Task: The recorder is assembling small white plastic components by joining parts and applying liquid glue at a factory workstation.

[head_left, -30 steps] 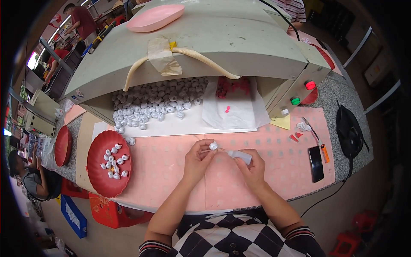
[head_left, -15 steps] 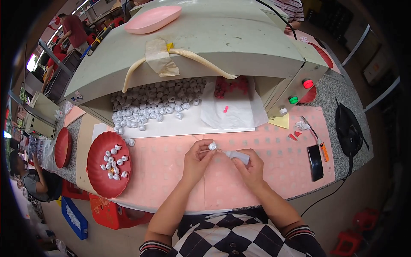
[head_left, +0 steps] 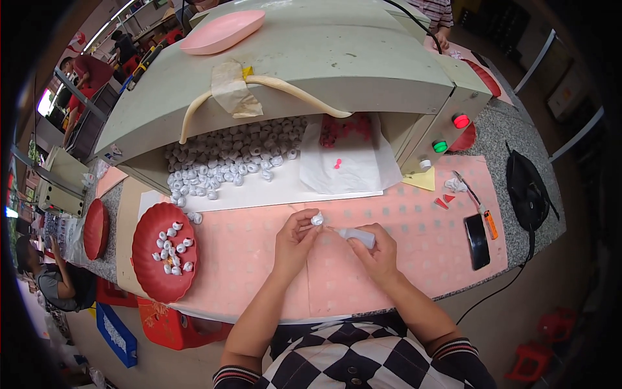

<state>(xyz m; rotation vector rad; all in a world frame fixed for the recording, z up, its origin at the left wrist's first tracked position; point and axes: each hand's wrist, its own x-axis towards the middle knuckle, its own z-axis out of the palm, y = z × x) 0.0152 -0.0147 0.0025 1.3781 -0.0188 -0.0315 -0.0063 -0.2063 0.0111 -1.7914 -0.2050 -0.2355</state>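
Note:
My left hand [head_left: 295, 241] pinches a small white ring-shaped piece [head_left: 317, 220] between thumb and fingers above the pink mat [head_left: 414, 227]. My right hand [head_left: 378, 254] grips a small white squeeze tube [head_left: 357, 236], its thin tip pointing left and touching the white piece. Both hands sit at the middle of the mat, close together. A red plate [head_left: 144, 266] with several of the same white pieces lies to the left.
A large grey machine [head_left: 337, 58] stands behind, with a heap of white pieces [head_left: 227, 155] on its white tray, a white sheet [head_left: 350, 162], and red and green buttons. A pink dish [head_left: 223, 31] lies on top. A black phone [head_left: 477, 241], lighter and black bag [head_left: 526, 191] lie right.

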